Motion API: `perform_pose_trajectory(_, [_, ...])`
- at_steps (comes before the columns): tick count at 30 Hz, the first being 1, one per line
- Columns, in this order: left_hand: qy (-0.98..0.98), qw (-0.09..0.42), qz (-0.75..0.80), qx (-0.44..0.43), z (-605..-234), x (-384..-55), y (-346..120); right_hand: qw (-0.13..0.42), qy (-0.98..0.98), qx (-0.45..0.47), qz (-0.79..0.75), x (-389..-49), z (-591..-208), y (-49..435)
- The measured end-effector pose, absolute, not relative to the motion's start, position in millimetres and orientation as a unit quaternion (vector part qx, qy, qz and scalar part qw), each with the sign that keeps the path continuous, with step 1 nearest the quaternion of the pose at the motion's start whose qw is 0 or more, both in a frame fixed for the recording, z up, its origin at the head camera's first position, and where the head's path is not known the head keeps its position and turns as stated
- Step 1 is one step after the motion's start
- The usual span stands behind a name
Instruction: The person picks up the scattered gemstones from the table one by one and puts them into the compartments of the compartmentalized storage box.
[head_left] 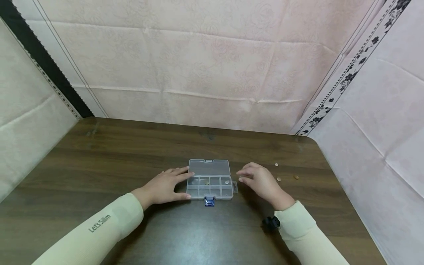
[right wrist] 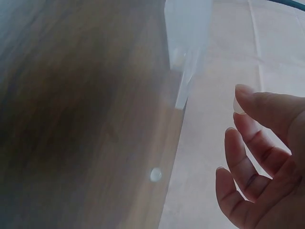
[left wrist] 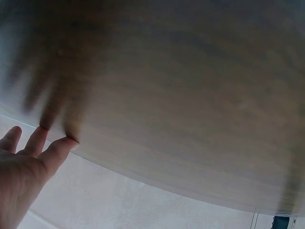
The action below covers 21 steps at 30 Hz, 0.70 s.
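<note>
Head view showed me the left hand [head_left: 163,187] spread against the clear box [head_left: 216,192] between both hands, apparently steadying it, its lid [head_left: 210,168] open for access, while the right hand [head_left: 261,183] pinched a small pale disc [right wrist: 238,107].

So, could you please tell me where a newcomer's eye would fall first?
Probably on the open, clear plastic compartment box near the middle of the brown wood-grain table, the person's left hand touching its left side. Next comes the right hand, just off the box's right side, pinching a whitish round piece; three small, pale round pieces lie on the table farther right.
</note>
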State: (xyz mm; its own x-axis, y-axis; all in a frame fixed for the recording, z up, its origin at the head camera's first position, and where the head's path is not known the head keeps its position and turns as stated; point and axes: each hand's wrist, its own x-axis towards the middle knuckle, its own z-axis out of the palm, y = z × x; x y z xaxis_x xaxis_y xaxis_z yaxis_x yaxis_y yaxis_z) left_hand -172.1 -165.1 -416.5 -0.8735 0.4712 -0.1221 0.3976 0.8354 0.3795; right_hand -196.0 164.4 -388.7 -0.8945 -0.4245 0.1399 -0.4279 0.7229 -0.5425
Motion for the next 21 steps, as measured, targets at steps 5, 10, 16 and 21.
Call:
perform_pose_trajectory(5, [0.952,0.1,0.168,0.237,-417.1,-172.7,-165.2,-0.006,-0.923,0.231,0.309,-195.3,-387.3,155.0])
perform_pose_trajectory(10, [0.951,0.098,0.168,0.24,-417.4,-171.9,-165.9,-0.009,-0.917,0.233,0.325,-194.8,-385.9,146.6])
perform_pose_trajectory(16, [0.952,0.101,0.168,0.235,-416.4,-171.1,-165.6,-0.014,-0.91,0.237,0.34,-194.9,-383.3,135.1])
perform_pose_trajectory(21, [0.952,0.102,0.169,0.234,-416.6,-171.8,-164.9,-0.024,-0.908,0.231,0.349,-194.3,-380.5,124.0])
